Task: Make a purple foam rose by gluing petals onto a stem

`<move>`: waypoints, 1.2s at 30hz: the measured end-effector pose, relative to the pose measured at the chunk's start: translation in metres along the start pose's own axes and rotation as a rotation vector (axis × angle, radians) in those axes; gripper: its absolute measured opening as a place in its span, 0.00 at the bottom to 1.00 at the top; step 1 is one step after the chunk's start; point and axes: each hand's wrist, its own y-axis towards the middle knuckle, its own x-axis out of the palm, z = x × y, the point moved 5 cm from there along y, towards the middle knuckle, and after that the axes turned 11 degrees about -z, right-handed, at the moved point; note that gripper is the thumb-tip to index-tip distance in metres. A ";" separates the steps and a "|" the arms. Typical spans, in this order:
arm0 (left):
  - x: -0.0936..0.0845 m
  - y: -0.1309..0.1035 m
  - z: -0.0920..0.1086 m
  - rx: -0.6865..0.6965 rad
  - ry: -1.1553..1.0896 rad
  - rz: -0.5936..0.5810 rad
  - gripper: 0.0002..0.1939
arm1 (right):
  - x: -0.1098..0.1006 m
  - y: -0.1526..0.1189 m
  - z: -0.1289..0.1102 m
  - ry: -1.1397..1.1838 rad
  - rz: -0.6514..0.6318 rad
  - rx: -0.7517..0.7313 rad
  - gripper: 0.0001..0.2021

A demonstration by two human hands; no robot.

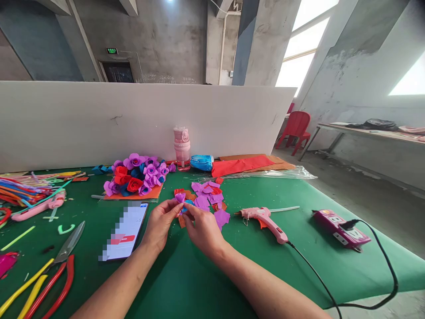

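Note:
Over the middle of the green table, my left hand [158,225] and my right hand [206,227] meet at their fingertips. Both are closed in a pinch on a small purple paper petal [179,197]. A bit of blue [188,202] shows at the fingers; I cannot tell whether it is part of the held piece. Just behind lie loose purple petals [202,202] mixed with red and orange ones. To the right rests a pink glue gun [265,216] with a glue stick in its back. Finished purple, red and blue paper roses [134,184] are bunched at the back left.
A phone [128,235] lies beside my left forearm. Scissors [70,243] and red and yellow handles sit at the left, near another pink glue gun [46,207]. A pink bottle [182,153] stands before a white board [142,119]. A corded purple box [340,228] is at right.

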 end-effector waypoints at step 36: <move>0.011 -0.006 0.010 0.156 0.373 -0.228 0.10 | -0.026 0.008 -0.008 0.361 0.124 -0.235 0.04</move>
